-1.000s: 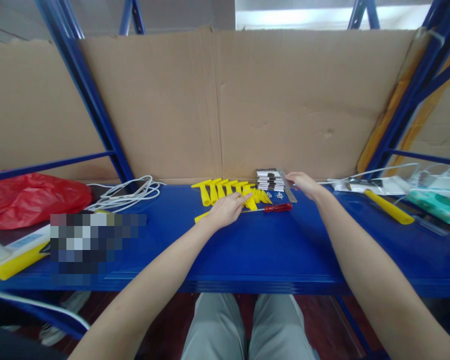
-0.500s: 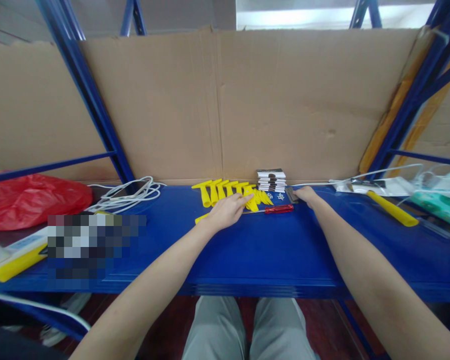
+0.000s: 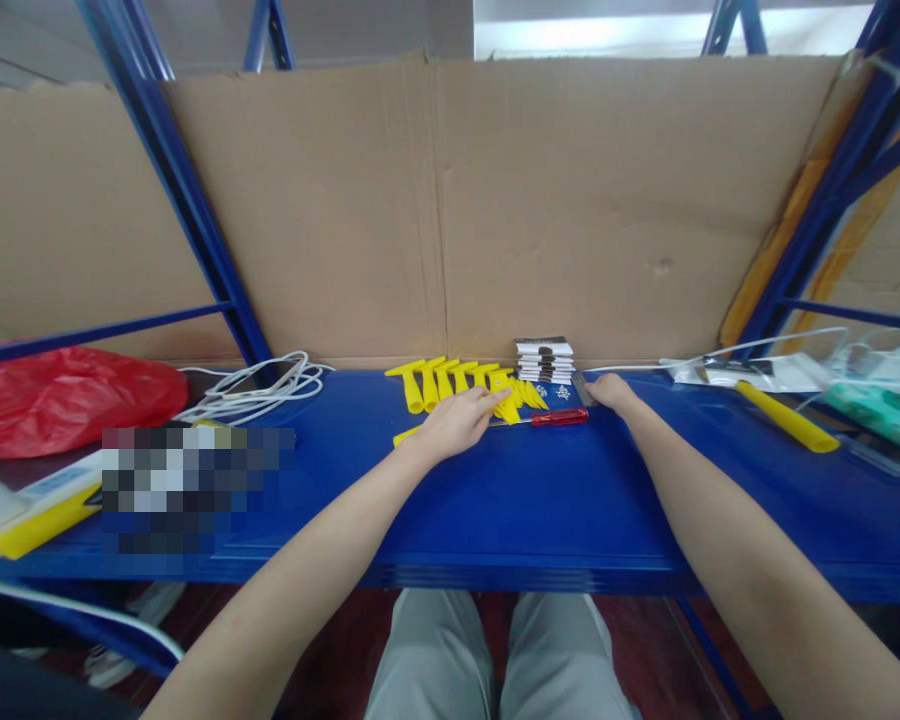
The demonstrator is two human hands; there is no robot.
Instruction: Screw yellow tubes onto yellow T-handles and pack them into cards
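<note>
My left hand (image 3: 461, 422) is closed over a yellow T-shaped handle (image 3: 407, 436) on the blue shelf; its end sticks out behind the hand, and the rest is mostly covered. Several similar yellow T-shaped handles (image 3: 414, 390) lie in a row just beyond. My right hand (image 3: 612, 391) has its fingers closed at a dark grey flat piece (image 3: 583, 389); how many pieces are there I cannot tell. Between the hands are small yellow pieces (image 3: 531, 394), small heaps of silvery screws (image 3: 562, 392) and a red-handled screwdriver (image 3: 560, 417).
A stack of white-and-black packets (image 3: 544, 360) stands at the cardboard back wall (image 3: 570, 220). To the right lie a yellow tube-like handle (image 3: 791, 418) and a green packet (image 3: 881, 415). On the left are coiled white cable (image 3: 285, 385) and a red plastic bag (image 3: 75, 400).
The right fingers have closed further over the dark grey flat piece, covering more of it. My left hand stays nearly still on the yellow handle.
</note>
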